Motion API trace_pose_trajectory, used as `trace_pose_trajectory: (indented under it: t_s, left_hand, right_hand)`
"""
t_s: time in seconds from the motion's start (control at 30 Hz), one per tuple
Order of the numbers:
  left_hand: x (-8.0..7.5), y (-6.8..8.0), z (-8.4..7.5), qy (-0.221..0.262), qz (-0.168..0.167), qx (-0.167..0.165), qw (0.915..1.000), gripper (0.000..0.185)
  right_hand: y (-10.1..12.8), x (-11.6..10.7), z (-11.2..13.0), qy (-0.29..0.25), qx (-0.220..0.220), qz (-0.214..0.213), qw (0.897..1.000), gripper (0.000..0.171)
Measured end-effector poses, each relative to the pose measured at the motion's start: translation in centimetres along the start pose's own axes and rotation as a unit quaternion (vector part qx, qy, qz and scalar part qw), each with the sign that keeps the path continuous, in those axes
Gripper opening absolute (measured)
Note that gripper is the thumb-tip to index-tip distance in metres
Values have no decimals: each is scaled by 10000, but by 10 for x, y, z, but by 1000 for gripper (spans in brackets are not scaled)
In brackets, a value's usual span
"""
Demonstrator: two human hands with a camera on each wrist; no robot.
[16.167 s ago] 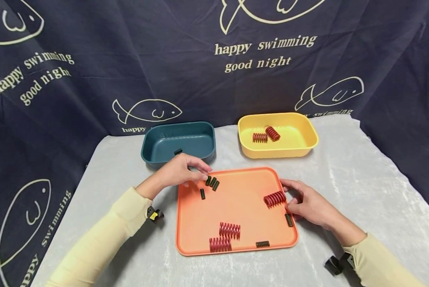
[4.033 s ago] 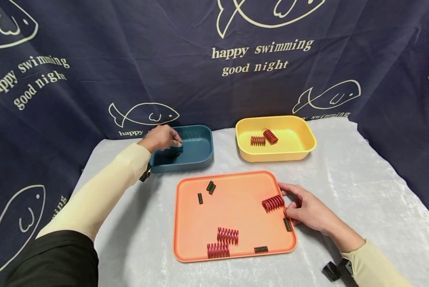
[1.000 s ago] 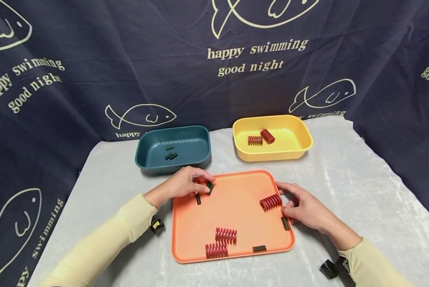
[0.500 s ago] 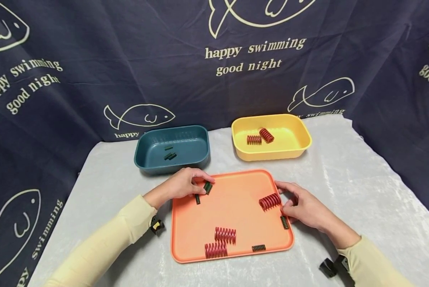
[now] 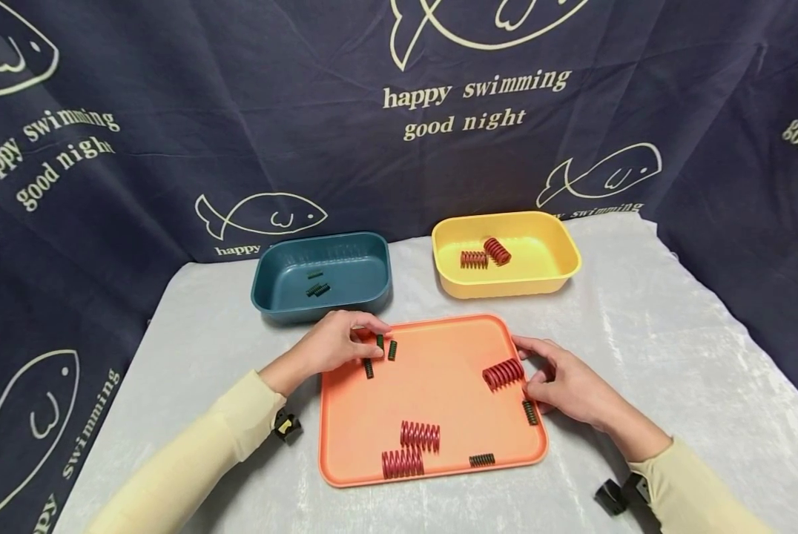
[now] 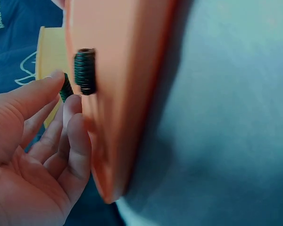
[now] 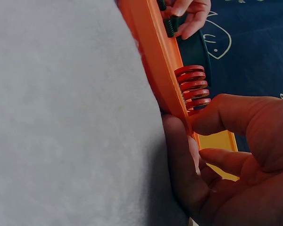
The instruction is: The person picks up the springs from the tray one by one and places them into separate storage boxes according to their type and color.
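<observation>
An orange tray lies on the table in front of me. My left hand is at its far left corner and pinches a small dark green spring between thumb and fingertips; the same small spring shows in the left wrist view. Two more small springs lie just beside it. My right hand grips the tray's right rim, thumb on top, next to a large red spring. Other red springs and small springs lie on the tray.
A dark blue bin with a few small springs stands behind the tray on the left. A yellow bin with two red springs stands at the back right. A dark printed curtain hangs behind the grey table cloth.
My left hand has taken one small green spring out of the pair at the tray's far left, and the other now lies apart to the right. My right hand has stayed put.
</observation>
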State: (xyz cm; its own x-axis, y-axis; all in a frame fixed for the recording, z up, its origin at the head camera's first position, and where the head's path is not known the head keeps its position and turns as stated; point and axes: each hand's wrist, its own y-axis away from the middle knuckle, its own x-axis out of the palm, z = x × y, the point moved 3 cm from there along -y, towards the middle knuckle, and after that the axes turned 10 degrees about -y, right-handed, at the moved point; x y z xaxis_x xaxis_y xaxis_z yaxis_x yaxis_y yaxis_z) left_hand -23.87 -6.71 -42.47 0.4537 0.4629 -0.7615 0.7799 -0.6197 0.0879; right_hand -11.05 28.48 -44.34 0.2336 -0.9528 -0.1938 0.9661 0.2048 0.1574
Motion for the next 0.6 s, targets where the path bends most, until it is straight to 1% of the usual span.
trace_pose_trajectory:
  t_s: [0.07,0.13,0.23,0.33,0.43,0.53,0.6]
  left_hand:
    - [-4,3,-4,94,-22,-48,9999,37]
    - [-10,6,-9,105,-68,-26,9999,37]
    - [-20,10,-16,-152,-271,80,9995,34]
    - [-33,12,-21,-306,-485,187,9982,27]
    - [-45,13,-24,-386,-689,316,9964,20]
    - [-57,14,-23,-294,-808,288,9959,19]
    - [-65,14,-21,-101,-834,152,9963,20]
  right_hand:
    - [0,0,0,52,-17,-15,10000,76]
    - [1,-1,1,102,-30,-30,9999,76]
    - [1,-1,1,144,-35,-41,9999,76]
    - [1,-1,1,158,-31,-39,9999,76]
    - [1,-1,1,175,-34,-41,9998,76]
    - [1,0,1,168,-35,-42,9998,76]
    - [1,0,1,151,-36,-37,9999,76]
